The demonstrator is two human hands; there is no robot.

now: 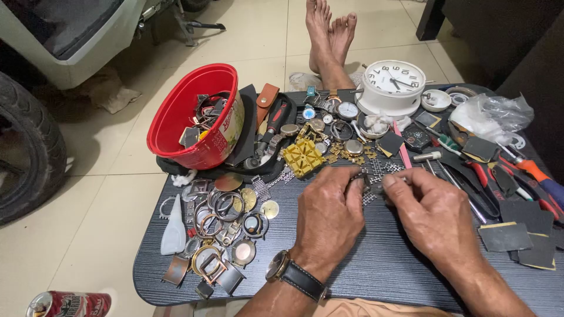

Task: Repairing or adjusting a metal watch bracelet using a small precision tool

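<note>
My left hand (328,216) and my right hand (436,215) meet over the middle of a low dark table (376,264). Between their fingertips they pinch a metal watch bracelet (370,183) of small silver links, which trails onto the table. A wristwatch with a black strap (294,275) sits on my left wrist. Just beyond the hands lie a yellow plastic holder block (303,157) and several watch heads (348,110).
A red bucket (182,114) of watch parts lies tipped at the back left. Watch cases and bezels (217,229) pile at the left. A white alarm clock (392,86) stands behind. Pliers and screwdrivers (517,176) and sandpaper squares (505,236) lie right. My bare feet (329,35) rest beyond.
</note>
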